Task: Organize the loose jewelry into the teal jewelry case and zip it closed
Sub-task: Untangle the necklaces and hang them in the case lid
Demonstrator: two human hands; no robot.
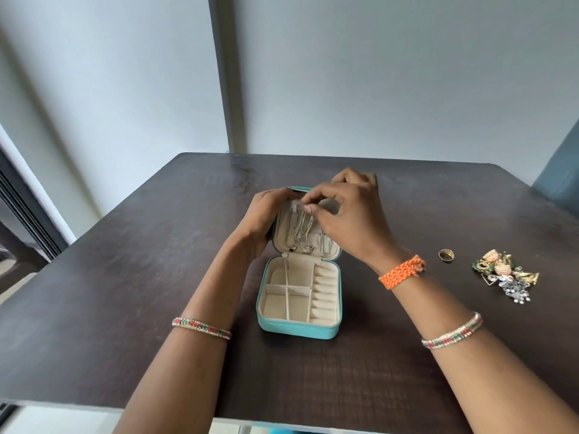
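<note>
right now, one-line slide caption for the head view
Both hands hang silver chains inside the open teal jewelry case's lid.

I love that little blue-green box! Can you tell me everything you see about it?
The teal jewelry case lies open on the dark table, lid tilted up at the back. Inside looks soft and cream: the base has divided compartments on the left and ring rolls on the right, all bare. Silver chains hang inside the lid. The left hand holds the lid's edge; the right hand pinches at its top.
</note>
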